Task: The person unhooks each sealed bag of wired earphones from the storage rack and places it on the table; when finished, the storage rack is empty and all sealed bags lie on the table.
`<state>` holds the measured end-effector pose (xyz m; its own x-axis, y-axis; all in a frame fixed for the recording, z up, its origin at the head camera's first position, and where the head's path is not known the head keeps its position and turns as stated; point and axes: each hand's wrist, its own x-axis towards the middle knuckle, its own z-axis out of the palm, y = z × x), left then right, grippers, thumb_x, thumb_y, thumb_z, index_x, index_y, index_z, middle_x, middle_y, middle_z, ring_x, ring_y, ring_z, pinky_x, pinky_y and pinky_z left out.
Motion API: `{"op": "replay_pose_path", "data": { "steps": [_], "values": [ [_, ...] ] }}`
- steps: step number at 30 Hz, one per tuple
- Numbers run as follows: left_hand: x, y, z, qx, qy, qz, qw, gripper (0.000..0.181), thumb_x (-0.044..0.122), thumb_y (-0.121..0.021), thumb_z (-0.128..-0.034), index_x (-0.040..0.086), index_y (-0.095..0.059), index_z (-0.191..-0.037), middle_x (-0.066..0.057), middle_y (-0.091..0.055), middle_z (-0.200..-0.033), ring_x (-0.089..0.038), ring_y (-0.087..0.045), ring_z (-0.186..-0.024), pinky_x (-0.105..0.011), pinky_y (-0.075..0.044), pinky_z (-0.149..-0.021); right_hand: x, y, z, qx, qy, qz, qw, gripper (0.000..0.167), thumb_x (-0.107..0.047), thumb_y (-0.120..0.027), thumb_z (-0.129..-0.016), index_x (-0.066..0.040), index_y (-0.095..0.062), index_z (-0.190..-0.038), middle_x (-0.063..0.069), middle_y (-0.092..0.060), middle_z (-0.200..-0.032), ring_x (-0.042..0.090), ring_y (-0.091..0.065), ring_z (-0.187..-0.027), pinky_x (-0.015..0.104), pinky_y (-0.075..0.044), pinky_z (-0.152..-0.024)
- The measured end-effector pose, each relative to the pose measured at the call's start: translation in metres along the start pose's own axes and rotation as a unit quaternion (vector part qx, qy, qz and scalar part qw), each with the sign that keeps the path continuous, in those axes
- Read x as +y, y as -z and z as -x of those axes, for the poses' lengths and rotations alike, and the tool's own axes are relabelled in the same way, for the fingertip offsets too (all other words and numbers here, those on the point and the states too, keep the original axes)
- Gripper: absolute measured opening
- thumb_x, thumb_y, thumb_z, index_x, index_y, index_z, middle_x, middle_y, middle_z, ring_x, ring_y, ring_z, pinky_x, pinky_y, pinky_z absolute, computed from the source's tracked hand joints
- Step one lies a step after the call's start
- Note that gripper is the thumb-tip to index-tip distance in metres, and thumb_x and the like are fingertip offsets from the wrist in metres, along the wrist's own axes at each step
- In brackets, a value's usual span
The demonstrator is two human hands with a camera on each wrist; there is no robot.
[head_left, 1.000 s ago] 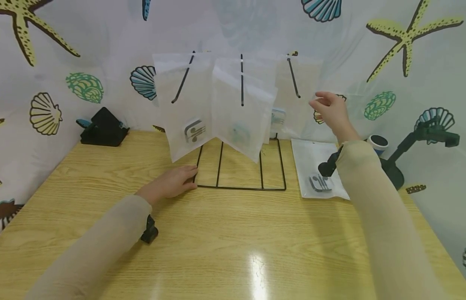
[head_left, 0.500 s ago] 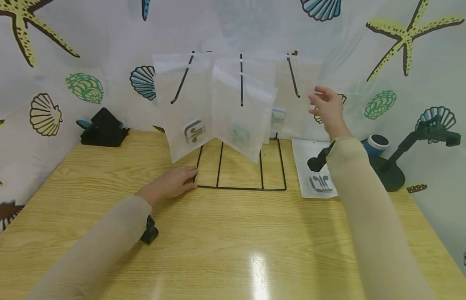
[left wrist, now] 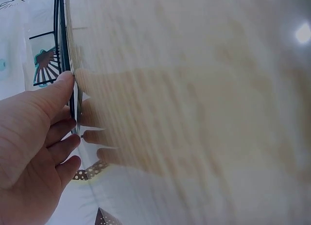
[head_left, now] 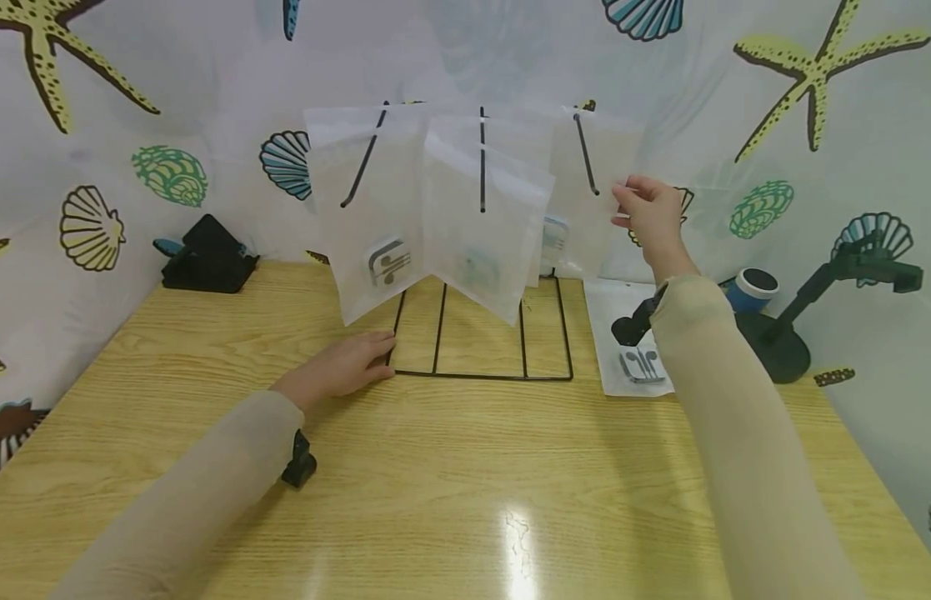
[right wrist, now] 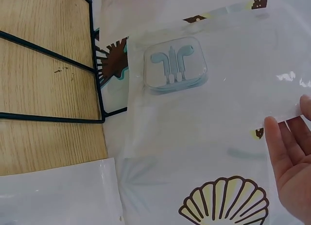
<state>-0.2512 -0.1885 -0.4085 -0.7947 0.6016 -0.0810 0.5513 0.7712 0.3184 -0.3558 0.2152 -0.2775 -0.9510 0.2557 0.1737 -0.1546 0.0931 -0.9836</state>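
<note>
Just left of the right grip [head_left: 651,215] hangs the bag [head_left: 591,218], its edge pinched or merely touched I cannot tell, and a hard tug could tip the rack [head_left: 480,377], which the left grip [head_left: 351,363] only touches, fingers uncurled.

no readable lettering, brands, numbers or signs on the hanging bags [head_left: 450,200], none legible elsewhere

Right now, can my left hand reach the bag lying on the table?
Probably not easily: the rack stands between the left hand and bag, and the right sleeve partly covers it.
</note>
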Motion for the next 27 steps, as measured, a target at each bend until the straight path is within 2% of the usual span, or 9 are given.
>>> {"op": "replay_pose_path", "data": {
  "steps": [14,23,27],
  "values": [
    [0.0,0.001,0.0,-0.003,0.003,0.0,1.0,0.057,0.022,-0.055,-0.0943,-0.01,-0.035,-0.137,-0.026,-0.031,-0.141,-0.039,-0.029,-0.129,-0.048,-0.027,-0.103,-0.002,0.004,0.007,0.003,0.0,0.028,0.9996,0.034,-0.015,-0.064,-0.088,0.003,-0.061,-0.117,0.011,-0.06,-0.103,0.011,-0.059,-0.072,0.017,-0.052,-0.061],
    [0.0,0.0,0.001,-0.001,0.002,0.0,1.0,0.057,0.022,-0.055,-0.0941,-0.009,-0.035,-0.137,-0.026,-0.031,-0.141,-0.039,-0.028,-0.129,-0.048,-0.027,-0.104,-0.002,0.005,0.019,-0.002,0.03,0.025,0.9992,0.034,-0.014,-0.063,-0.088,0.007,-0.06,-0.116,0.007,-0.059,-0.094,0.01,-0.059,-0.068,0.017,-0.052,-0.06],
    [0.001,0.001,0.001,-0.002,0.004,-0.001,1.0,0.057,0.022,-0.055,-0.0944,-0.01,-0.035,-0.137,-0.026,-0.031,-0.141,-0.039,-0.028,-0.129,-0.048,-0.027,-0.104,-0.003,0.007,0.023,0.001,0.029,0.026,0.9993,0.033,-0.015,-0.064,-0.088,0.005,-0.061,-0.114,0.006,-0.058,-0.095,0.01,-0.059,-0.07,0.017,-0.052,-0.059]
  ]
}}
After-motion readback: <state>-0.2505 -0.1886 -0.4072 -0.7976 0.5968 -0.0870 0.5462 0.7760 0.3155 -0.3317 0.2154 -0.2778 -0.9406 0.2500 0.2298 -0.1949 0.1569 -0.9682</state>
